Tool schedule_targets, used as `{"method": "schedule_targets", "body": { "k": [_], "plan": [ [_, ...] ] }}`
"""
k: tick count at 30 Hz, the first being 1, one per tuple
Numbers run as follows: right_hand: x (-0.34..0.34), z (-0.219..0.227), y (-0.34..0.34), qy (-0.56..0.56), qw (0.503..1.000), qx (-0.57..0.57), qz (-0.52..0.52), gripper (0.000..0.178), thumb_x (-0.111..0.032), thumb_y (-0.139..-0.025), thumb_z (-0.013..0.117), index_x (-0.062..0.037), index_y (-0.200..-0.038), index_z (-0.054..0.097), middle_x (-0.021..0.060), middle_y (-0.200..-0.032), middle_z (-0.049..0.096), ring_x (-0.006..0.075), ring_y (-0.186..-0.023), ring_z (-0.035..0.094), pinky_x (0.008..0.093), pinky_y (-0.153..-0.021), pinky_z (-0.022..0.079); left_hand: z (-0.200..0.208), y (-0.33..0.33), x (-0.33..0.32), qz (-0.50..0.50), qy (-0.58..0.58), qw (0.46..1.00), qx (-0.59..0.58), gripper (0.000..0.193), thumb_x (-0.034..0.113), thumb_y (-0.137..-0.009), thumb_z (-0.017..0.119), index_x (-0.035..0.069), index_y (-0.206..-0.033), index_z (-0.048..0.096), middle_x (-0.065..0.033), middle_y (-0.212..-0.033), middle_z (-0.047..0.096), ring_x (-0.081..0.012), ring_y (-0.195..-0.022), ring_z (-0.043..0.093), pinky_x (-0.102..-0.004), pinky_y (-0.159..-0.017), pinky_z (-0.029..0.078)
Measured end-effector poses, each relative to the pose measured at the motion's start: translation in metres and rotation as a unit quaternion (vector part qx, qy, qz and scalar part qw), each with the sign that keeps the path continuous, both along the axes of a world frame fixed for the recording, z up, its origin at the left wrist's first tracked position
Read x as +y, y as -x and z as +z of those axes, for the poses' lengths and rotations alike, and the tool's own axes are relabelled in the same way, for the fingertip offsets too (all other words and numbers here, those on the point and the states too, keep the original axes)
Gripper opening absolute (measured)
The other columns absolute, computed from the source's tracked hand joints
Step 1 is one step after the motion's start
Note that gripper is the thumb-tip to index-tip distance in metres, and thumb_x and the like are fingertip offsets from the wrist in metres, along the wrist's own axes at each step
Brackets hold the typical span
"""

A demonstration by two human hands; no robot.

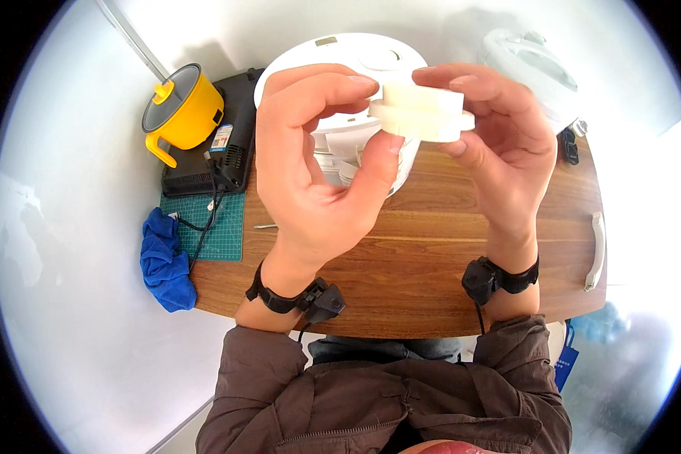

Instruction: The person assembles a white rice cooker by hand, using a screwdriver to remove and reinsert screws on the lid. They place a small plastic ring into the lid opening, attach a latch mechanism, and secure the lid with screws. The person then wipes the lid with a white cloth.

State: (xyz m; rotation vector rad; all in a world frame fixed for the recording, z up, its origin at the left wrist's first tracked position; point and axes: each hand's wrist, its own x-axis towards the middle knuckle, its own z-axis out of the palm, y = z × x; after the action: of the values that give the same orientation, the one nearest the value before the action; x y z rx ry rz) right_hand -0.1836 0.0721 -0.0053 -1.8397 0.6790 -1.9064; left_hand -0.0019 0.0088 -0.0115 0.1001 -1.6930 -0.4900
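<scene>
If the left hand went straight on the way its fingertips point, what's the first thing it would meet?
The off-white piece, right at the left hand's fingertips. Beyond it, the right hand looks next in line, though depth is hard to judge from one view.

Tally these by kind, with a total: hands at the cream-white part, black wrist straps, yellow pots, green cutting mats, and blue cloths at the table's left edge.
Hands: 2 (left hand, right hand, both at the cream-white part)
Black wrist straps: 2 (left strap, right strap)
Yellow pot: 1
Green cutting mat: 1
Blue cloth: 1
Total: 7
</scene>
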Motion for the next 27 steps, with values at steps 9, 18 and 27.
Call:
{"method": "schedule_targets", "body": {
  "k": [9, 18, 27],
  "plan": [
    [-0.003, 0.006, 0.014, 0.108, 0.975, 0.169, -0.091, 0.036, -0.001, -0.089, 0.076, 0.0006, -0.123, 0.062, 0.0276, -0.129, 0.066, 0.0367, -0.123, 0.066, 0.0428, -0.103, 0.055, 0.011, -0.004, -0.009, 0.096, 0.166, 0.981, -0.039, 0.04, -0.004, -0.082, 0.078, 0.0, -0.12, 0.068, -0.0185, -0.123, 0.068, -0.0269, -0.109, 0.068, -0.0366, -0.093, 0.057],
    [0.0, 0.0, -0.017, -0.063, 0.996, -0.06, 0.028, 0.093, -0.036, -0.083, 0.089, 0.0032, -0.151, 0.041, 0.0259, -0.137, 0.062, 0.0317, -0.129, 0.062, 0.0428, -0.109, 0.05, 0.013, -0.007, -0.01, 0.186, 0.255, 0.949, -0.017, 0.044, -0.008, -0.071, 0.083, 0.003, -0.113, 0.073, -0.0137, -0.117, 0.072, -0.0259, -0.102, 0.07, -0.034, -0.086, 0.059],
    [0.004, -0.001, -0.02, -0.11, 0.976, -0.125, 0.139, 0.095, -0.021, -0.08, 0.092, 0.0005, -0.154, 0.037, 0.0176, -0.137, 0.063, 0.0245, -0.126, 0.061, 0.0398, -0.108, 0.048, 0.013, -0.006, -0.006, 0.225, 0.268, 0.936, -0.024, 0.044, -0.007, -0.071, 0.084, 0.005, -0.112, 0.073, -0.0114, -0.115, 0.073, -0.026, -0.101, 0.067, -0.0343, -0.086, 0.055]
  ]
}}
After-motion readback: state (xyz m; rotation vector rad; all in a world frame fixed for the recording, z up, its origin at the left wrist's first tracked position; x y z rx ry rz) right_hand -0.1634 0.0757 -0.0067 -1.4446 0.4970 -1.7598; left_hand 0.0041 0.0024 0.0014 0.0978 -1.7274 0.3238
